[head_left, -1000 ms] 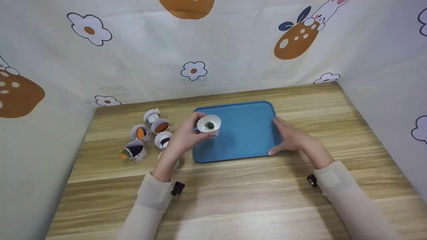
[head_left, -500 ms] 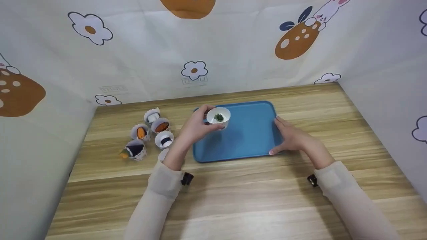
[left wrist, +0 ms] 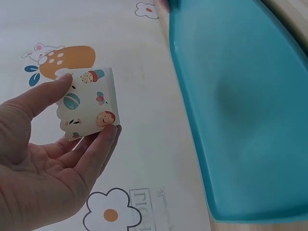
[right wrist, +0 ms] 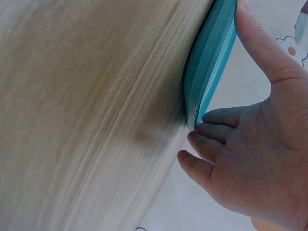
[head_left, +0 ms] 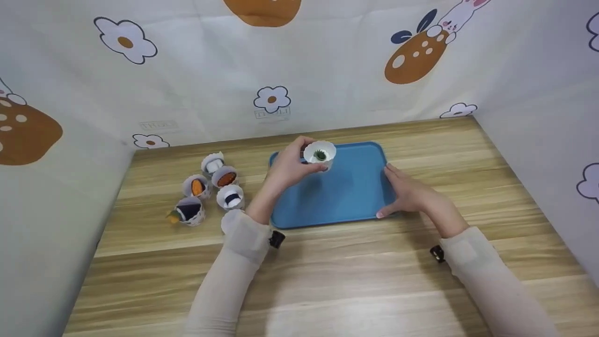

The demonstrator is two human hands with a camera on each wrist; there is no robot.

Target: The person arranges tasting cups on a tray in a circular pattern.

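My left hand (head_left: 292, 168) pinches a white paper baking cup (left wrist: 91, 108) between thumb and fingers. It holds the cup above the left-middle part of the blue tray (head_left: 346, 196). A small green spiky piece (head_left: 319, 155) lies inside the cup, its kind unclear. In the left wrist view the cup's wall shows printed sweets and fruit. My right hand (head_left: 407, 189) rests against the tray's right end. Its thumb touches the near corner and its fingers lie along the right side, as the right wrist view shows with the tray's rim (right wrist: 209, 67).
Left of the tray, several similar cups stand grouped on the wooden table (head_left: 355, 281). One bears an orange-topped piece (head_left: 197, 187), another a white piece with a black band (head_left: 232, 200). My left sleeve (head_left: 229, 276) partly covers the nearest cup (head_left: 228, 222). Patterned cloth (head_left: 206, 84) surrounds the table's back and sides.
My left hand has carried the cup rightward and farther back over the tray, uncovering more of the cups beside it. The right hand and the tray have stayed put.
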